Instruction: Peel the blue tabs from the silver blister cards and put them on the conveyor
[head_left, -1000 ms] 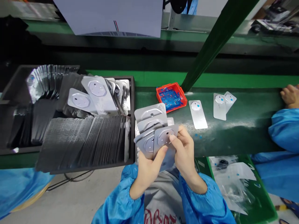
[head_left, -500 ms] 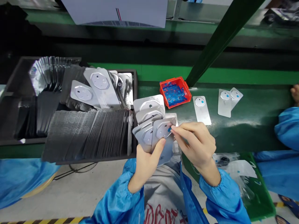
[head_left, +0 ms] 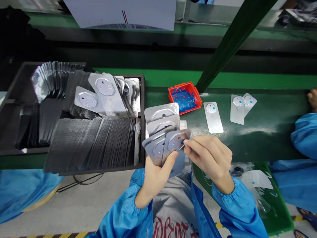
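Observation:
My left hand [head_left: 158,175] is closed on a fan of silver metal plates [head_left: 169,167], its thumb pressed over the top one. Each plate has rounded corners and a raised octagon with small holes. At the octagon's right side on the top plate, a small blue piece [head_left: 182,142] sits between the pinched fingertips of my right hand [head_left: 210,158]. Whether the piece touches the plate's hole cannot be made out. Behind the plates stands a red bin [head_left: 199,104] holding many small blue and red pieces.
Left is a dark tray [head_left: 143,132] packed with rows of plates [head_left: 94,142]. A single plate [head_left: 213,122] and two overlapping plates [head_left: 237,114] with blue dots lie on the green bench [head_left: 272,138]. A green post [head_left: 232,43] rises behind; a co-worker's sleeve [head_left: 305,135] is at right.
The held plates have shifted slightly right and down. My right hand has turned a little, and its fingertips now cover more of the blue piece.

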